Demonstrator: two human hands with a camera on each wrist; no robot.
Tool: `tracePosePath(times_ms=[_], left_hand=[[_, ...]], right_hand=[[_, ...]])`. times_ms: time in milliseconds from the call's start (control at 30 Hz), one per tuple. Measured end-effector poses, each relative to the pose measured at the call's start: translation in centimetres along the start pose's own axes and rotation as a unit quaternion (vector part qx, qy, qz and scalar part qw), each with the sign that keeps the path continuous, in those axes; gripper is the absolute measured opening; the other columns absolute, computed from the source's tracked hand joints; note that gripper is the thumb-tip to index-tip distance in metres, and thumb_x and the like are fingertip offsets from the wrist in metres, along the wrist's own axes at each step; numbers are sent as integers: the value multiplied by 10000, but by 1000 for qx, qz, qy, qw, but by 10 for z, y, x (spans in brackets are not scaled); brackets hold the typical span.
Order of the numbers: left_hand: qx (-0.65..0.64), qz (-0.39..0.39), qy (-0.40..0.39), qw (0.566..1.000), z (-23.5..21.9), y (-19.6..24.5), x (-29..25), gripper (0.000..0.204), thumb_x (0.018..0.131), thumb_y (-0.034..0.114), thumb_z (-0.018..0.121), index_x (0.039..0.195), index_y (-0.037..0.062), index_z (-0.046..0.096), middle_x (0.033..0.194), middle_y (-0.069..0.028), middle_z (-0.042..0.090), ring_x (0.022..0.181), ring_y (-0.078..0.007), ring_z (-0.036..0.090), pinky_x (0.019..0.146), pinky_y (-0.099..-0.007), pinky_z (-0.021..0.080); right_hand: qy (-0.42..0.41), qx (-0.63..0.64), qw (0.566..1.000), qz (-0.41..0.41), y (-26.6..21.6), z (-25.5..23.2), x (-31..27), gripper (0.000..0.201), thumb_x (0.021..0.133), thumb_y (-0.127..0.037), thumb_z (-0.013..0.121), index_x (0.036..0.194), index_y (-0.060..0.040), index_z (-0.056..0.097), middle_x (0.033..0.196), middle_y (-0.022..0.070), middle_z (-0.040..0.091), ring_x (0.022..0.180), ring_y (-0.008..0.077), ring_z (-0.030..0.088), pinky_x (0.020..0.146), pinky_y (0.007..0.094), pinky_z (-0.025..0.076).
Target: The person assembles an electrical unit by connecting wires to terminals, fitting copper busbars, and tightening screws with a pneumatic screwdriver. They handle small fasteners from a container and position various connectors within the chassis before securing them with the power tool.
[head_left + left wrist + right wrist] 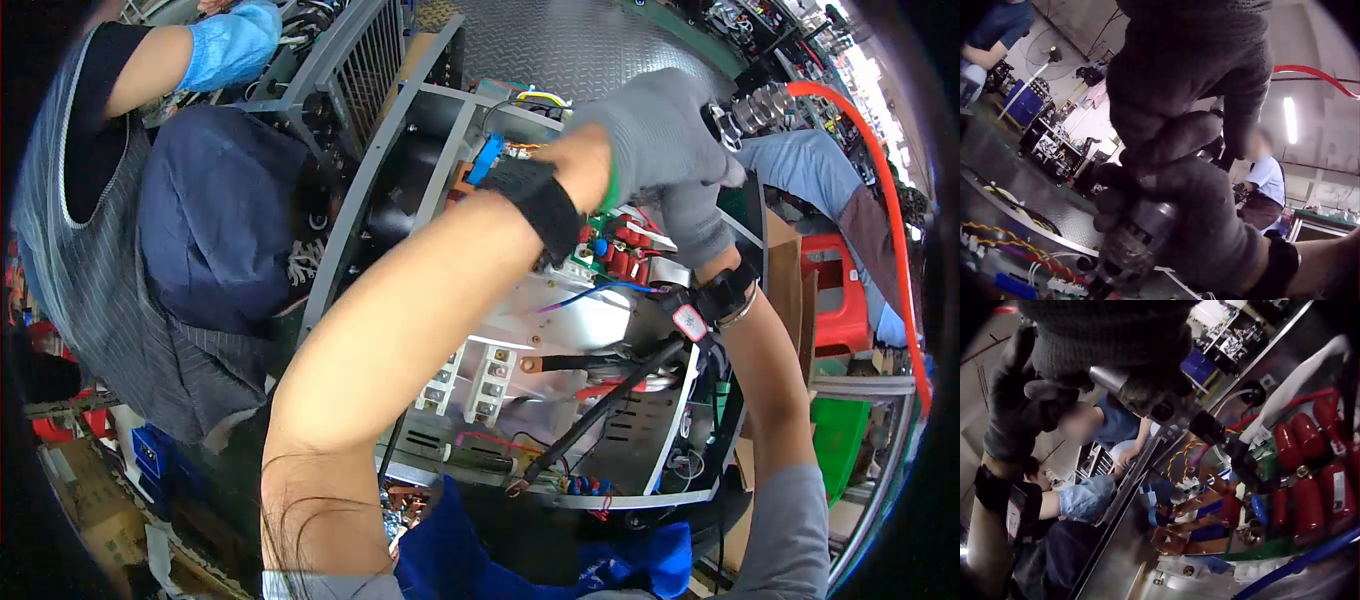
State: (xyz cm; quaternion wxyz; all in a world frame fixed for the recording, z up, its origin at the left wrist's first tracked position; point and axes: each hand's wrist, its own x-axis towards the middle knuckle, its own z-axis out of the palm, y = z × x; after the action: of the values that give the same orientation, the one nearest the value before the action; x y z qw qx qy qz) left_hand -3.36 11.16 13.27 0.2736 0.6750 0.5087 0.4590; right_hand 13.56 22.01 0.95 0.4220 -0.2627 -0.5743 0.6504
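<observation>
An air-powered driver with a metal fitting [757, 110] and red hose [880, 150] is held between both grey-gloved hands above an open electrical cabinet. My left hand [655, 125] grips its hose end, fingers curled in the left wrist view. Lower down, my right hand [695, 225] wraps round the driver's body [1138, 240]. Its dark nose [1207, 428] points down toward the circuit board in the right wrist view. Red cylindrical components [1304, 494] and copper bars [1197, 512] sit near that tip. Gloves hide most of the tool in the head view.
The cabinet's metal frame [345, 180] runs along the left. A thick black cable [600, 415] and white terminal blocks [490, 385] lie nearer me. A person in dark trousers [220, 220] sits at left; another in light-blue trousers [800, 165] is at right by a red stool [840, 290].
</observation>
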Motion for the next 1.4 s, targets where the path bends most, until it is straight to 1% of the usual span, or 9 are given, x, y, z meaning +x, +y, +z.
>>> tracePosePath(times_ms=[100,367,633,967,1067,1167,1200,1333,1400], left_hand=[[101,-29,49,993,11,8,4,501,625,371,810,923,-18,703,930,-224,684,858,-336,678,789,-376,529],[93,-26,32,995,10,-2,13,524,595,384,822,915,-14,701,937,-229,680,876,-341,674,795,-380,529],[57,-41,-6,997,4,1,12,485,603,347,800,913,-10,698,898,-211,683,842,-321,674,779,-379,530],[59,-15,2,998,7,-3,10,438,654,301,785,925,-26,677,813,-150,689,735,-243,669,700,-344,535],[-16,-41,100,994,7,-4,-12,444,722,319,763,998,-15,670,759,-112,669,715,-219,656,683,-349,528],[-218,-20,252,943,0,3,-60,404,790,362,718,901,-22,653,751,-101,629,745,-192,629,708,-306,505],[-288,-112,204,929,-7,10,-82,362,842,324,674,925,-26,643,768,-64,609,746,-148,592,687,-281,489],[-328,-200,186,904,30,1,-155,260,914,254,614,952,-2,636,785,20,573,700,-51,508,592,-219,416],[-503,-339,134,784,41,-5,-168,225,922,247,597,976,30,622,739,40,516,633,-32,456,523,-203,351]], right_hand=[[-5,-256,964,-77,21,-12,7,443,890,-109,578,1298,-47,419,1265,98,530,1124,186,541,911,337,485],[73,-380,909,-159,15,-2,7,419,834,-79,659,1217,-29,497,1153,99,609,1050,206,592,876,326,480],[55,-446,863,-230,-2,14,1,356,821,-74,677,1151,-42,547,1109,88,621,1005,190,609,855,322,494],[40,-242,959,-145,10,12,4,297,809,-86,691,1084,-45,586,1067,82,639,988,172,617,830,318,505],[-11,-318,927,-199,6,15,9,180,819,-92,673,984,-35,630,988,77,666,918,166,638,774,308,517],[-2,-263,949,-172,-45,70,-17,88,813,-69,638,884,-20,659,839,71,685,743,151,655,640,275,515],[6,-224,967,-124,-50,74,-21,96,809,-62,635,892,-19,659,823,72,683,721,146,653,622,267,511],[-9,-204,976,-68,-51,76,-20,182,805,-78,592,944,13,666,777,74,671,664,124,626,593,251,510],[-10,-219,971,-99,-50,76,-21,192,809,-74,589,958,20,664,764,80,670,620,126,621,551,254,507]])
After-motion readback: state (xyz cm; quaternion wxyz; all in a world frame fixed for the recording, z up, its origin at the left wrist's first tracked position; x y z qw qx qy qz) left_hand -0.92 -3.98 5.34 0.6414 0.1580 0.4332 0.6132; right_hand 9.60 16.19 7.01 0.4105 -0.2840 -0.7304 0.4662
